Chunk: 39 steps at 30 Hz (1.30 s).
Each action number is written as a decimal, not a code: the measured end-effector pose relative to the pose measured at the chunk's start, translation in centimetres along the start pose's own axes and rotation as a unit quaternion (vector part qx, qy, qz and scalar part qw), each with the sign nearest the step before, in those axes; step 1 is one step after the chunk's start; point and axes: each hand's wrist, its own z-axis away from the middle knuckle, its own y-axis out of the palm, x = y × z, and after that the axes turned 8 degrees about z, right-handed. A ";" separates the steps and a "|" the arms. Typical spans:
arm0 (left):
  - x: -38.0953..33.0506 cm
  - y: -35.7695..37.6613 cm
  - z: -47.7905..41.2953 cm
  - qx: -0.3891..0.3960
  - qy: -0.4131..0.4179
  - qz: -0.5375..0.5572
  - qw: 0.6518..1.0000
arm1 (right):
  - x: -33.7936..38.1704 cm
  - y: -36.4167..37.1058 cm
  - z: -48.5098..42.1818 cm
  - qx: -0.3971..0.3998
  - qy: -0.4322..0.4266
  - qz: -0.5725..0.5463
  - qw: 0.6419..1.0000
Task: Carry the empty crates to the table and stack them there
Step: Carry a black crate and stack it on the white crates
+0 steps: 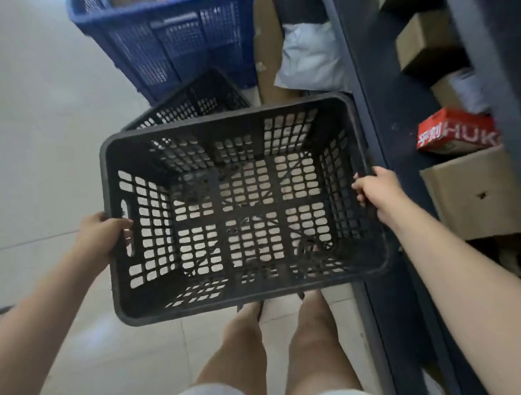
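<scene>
Two hands carry one black crate (242,207) level above the tiled floor (45,145), in front of the person's legs. The left hand (104,235) is closed around the handle slot in the crate's left wall, fingers hooked through the opening. The right hand (377,193) is clamped over the right rim, thumb on top and fingers curled inside. The crate is empty, a black rectangular box of latticed plastic, with pale floor showing through its gridded bottom and side walls.

Its right rim runs close along the dark blue upright of a shelf rack (365,105), leaving little room on that side. To the left the floor lies open and bare, with plenty of room. Just beyond the far rim sits a second black crate (197,102), tilted, and farther still a large blue crate (171,38) stands on the floor.

Right of the blue crate, a white plastic bag (310,56) lies on flat cardboard. On the rack's shelves rest brown cardboard boxes (477,195) and a red box (455,131) with white lettering.
</scene>
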 end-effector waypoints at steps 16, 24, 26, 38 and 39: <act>-5.7 -6.1 14.7 0.206 0.180 -0.081 0.958 | -14.8 -12.0 28.8 -0.150 -0.042 -0.167 0.974; -0.7 -6.4 24.4 0.361 0.226 -0.147 0.893 | -28.8 -11.5 46.8 -0.265 0.028 -0.233 0.935; 0.3 -6.0 25.9 0.414 0.215 -0.180 0.866 | -31.8 -10.3 51.8 -0.301 0.068 -0.256 0.916; 9.3 -6.8 41.8 0.695 0.261 -0.334 0.580 | -46.6 7.7 82.8 -0.517 0.254 -0.420 0.701; 10.8 -7.1 43.6 0.705 0.263 -0.346 0.561 | -47.6 9.2 85.2 -0.531 0.266 -0.430 0.681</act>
